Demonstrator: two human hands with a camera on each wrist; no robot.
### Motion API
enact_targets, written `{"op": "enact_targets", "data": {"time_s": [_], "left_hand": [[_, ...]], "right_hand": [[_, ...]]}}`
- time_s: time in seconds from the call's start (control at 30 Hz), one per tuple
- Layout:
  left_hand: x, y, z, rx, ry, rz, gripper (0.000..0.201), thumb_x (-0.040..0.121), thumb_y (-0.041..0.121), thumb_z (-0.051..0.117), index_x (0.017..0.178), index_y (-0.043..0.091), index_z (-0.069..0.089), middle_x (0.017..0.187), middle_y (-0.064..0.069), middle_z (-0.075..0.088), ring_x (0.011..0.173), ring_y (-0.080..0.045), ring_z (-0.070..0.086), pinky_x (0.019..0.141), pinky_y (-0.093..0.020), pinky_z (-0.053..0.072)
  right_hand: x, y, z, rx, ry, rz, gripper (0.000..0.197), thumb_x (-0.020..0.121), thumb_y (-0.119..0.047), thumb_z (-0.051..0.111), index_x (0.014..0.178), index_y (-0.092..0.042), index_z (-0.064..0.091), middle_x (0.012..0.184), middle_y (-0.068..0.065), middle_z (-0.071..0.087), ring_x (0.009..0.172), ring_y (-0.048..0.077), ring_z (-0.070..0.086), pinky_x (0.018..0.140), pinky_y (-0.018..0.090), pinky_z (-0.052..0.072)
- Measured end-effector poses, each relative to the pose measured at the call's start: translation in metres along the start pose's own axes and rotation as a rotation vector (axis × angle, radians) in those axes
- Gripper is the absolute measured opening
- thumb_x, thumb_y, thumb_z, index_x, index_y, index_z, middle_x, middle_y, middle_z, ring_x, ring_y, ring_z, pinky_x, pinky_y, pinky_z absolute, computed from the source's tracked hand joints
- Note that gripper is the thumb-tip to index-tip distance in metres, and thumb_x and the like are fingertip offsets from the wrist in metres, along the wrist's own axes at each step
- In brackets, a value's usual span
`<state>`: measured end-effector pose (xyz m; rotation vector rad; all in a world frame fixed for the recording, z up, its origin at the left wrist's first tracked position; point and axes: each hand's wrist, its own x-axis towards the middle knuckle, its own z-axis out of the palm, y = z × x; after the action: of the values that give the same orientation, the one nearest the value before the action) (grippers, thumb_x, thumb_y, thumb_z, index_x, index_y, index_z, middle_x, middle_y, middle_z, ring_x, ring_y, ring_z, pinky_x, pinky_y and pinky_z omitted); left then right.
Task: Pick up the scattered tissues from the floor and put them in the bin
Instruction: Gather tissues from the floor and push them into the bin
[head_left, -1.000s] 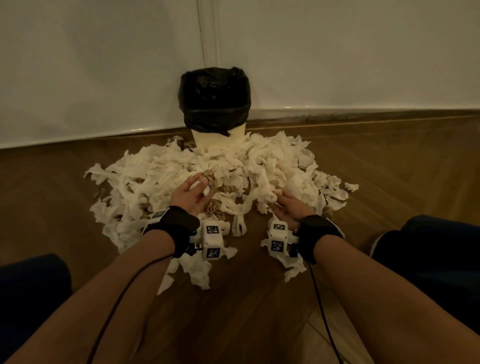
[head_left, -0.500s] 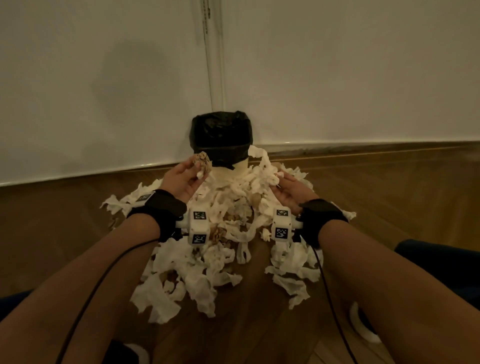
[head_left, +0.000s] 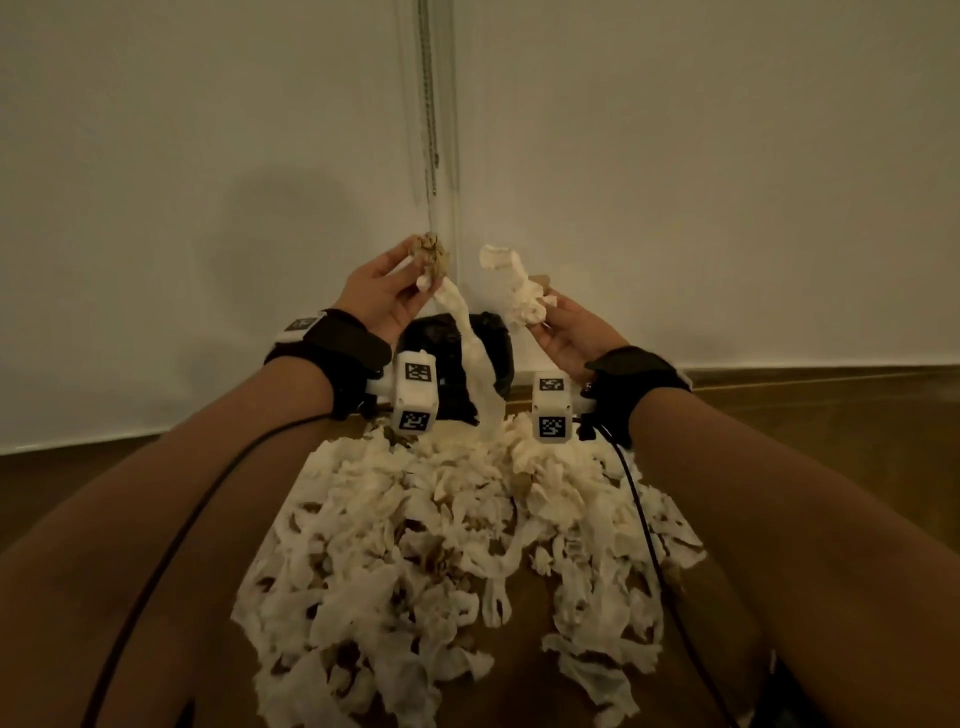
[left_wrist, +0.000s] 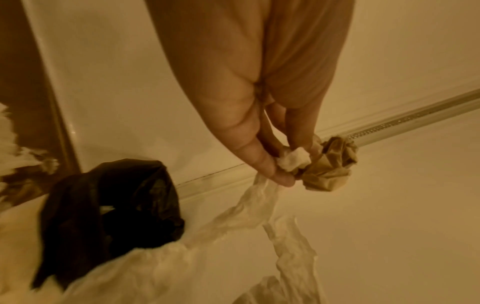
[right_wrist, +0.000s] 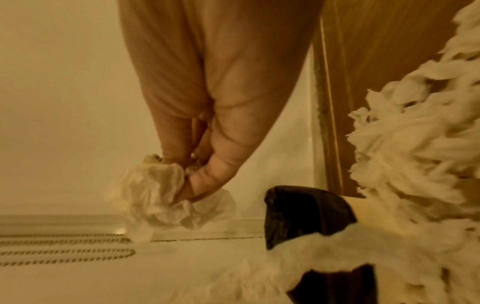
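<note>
Left hand (head_left: 382, 291), raised in front of the wall (head_left: 208, 156), pinching between thumb and fingertips (left_wrist: 275, 170) a crumpled brown wad (head_left: 429, 254) together with 1 end of a long white tissue strip (head_left: 475, 364). Strip trailing down across the front of the bin (head_left: 447, 343) and reaching the heap of tissues (head_left: 457, 545) on the floor (head_left: 831, 415). Right hand (head_left: 563, 332), raised at about the same height and a little apart from the left, gripping a bunched white clump (head_left: 514, 291) between curled thumb and fingers (right_wrist: 205, 181), with part of the clump sticking up above the fingers. Both forearms reaching forward, palms turned inward, each wrist wearing a black strap (head_left: 337, 343) with a white tagged block under it.

Bin standing against the wall below and between the 2 hands, lined with a black bag (left_wrist: 109, 205); contents too dark to make out, apart from a small pale scrap near the rim in the left wrist view. Heap spreading from the bin's foot back toward the person, made of too many white shreds to count, with a few brown bits mixed in. Held above the bin: 1 brown wad, 1 long strip, 1 white clump.
</note>
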<state>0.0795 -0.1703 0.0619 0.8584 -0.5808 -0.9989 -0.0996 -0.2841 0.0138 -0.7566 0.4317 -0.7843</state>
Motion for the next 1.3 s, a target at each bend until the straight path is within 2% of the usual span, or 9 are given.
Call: {"op": "enact_targets", "data": {"time_s": [0.17,0.3,0.53,0.7,0.93,1.0,1.1,1.2,1.3], "left_hand": [[0.024,0.049,0.021,-0.006,-0.049,0.073,0.022,0.095,-0.002,0.044,0.112,0.007,0.053,0.103,-0.013,0.061,0.083,-0.016,0.065,0.081,-0.026,0.055],[0.036,0.075,0.037,-0.024,-0.083,0.123,0.026,0.094,-0.005,0.044,0.117,0.006,0.051,0.104,-0.014,0.060,0.089,-0.020,0.063,0.082,-0.027,0.055],[0.051,0.082,0.042,-0.046,-0.076,0.171,0.042,0.094,-0.007,0.045,0.135,-0.001,0.041,0.096,-0.013,0.061,0.072,-0.015,0.067,0.083,-0.029,0.055],[0.062,0.053,0.017,-0.057,-0.017,0.144,0.038,0.093,-0.007,0.047,0.131,0.000,0.046,0.090,-0.012,0.063,0.064,-0.012,0.067,0.080,-0.027,0.056],[0.068,-0.022,-0.047,-0.019,0.145,0.047,0.037,0.093,-0.005,0.046,0.130,-0.003,0.047,0.101,-0.013,0.062,0.089,-0.020,0.063,0.082,-0.026,0.054],[0.068,-0.047,-0.065,0.026,0.205,0.024,0.036,0.093,-0.005,0.047,0.129,-0.004,0.047,0.103,-0.013,0.061,0.092,-0.021,0.061,0.082,-0.025,0.053],[0.070,-0.073,-0.087,0.178,0.299,-0.002,0.036,0.091,-0.004,0.052,0.127,-0.004,0.050,0.106,-0.012,0.062,0.094,-0.020,0.061,0.079,-0.024,0.053],[0.075,-0.093,-0.103,0.326,0.367,-0.019,0.032,0.090,-0.003,0.056,0.122,-0.004,0.055,0.089,-0.006,0.064,0.078,-0.016,0.060,0.074,-0.022,0.052],[0.082,-0.106,-0.111,0.434,0.412,-0.045,0.029,0.088,0.000,0.059,0.117,-0.001,0.058,0.102,-0.015,0.066,0.084,-0.019,0.061,0.086,-0.032,0.052]], "right_hand": [[0.024,-0.029,0.040,0.026,-0.026,-0.075,0.042,0.099,0.001,0.033,0.141,0.002,0.035,0.140,0.019,0.045,0.124,0.028,0.049,0.078,0.019,0.053],[0.037,-0.045,0.062,0.048,-0.006,-0.109,0.044,0.098,0.003,0.035,0.143,0.001,0.033,0.142,0.019,0.042,0.098,0.021,0.056,0.074,0.020,0.054],[0.055,-0.042,0.079,0.056,0.010,-0.130,0.044,0.097,0.007,0.036,0.141,0.002,0.035,0.143,0.021,0.041,0.107,0.025,0.052,0.069,0.021,0.056],[0.068,-0.014,0.066,0.034,0.030,-0.084,0.044,0.097,0.007,0.036,0.141,0.003,0.036,0.126,0.017,0.048,0.094,0.021,0.056,0.073,0.022,0.055],[0.087,0.050,0.023,-0.060,0.141,0.023,0.046,0.096,0.007,0.040,0.141,0.003,0.035,0.142,0.023,0.042,0.119,0.028,0.048,0.104,0.036,0.040],[0.092,0.069,0.006,-0.093,0.203,0.049,0.045,0.095,0.007,0.042,0.140,0.003,0.037,0.140,0.024,0.043,0.125,0.031,0.047,0.103,0.035,0.040],[0.097,0.093,-0.009,-0.174,0.248,0.073,0.045,0.094,0.008,0.042,0.139,0.005,0.038,0.138,0.025,0.045,0.110,0.028,0.049,0.094,0.035,0.044],[0.102,0.109,-0.020,-0.240,0.294,0.096,0.046,0.093,0.007,0.047,0.138,0.005,0.040,0.131,0.024,0.050,0.113,0.029,0.051,0.099,0.035,0.041],[0.107,0.114,-0.024,-0.353,0.330,0.116,0.045,0.090,0.007,0.051,0.135,0.005,0.044,0.133,0.024,0.050,0.122,0.034,0.051,0.095,0.035,0.045]]}}
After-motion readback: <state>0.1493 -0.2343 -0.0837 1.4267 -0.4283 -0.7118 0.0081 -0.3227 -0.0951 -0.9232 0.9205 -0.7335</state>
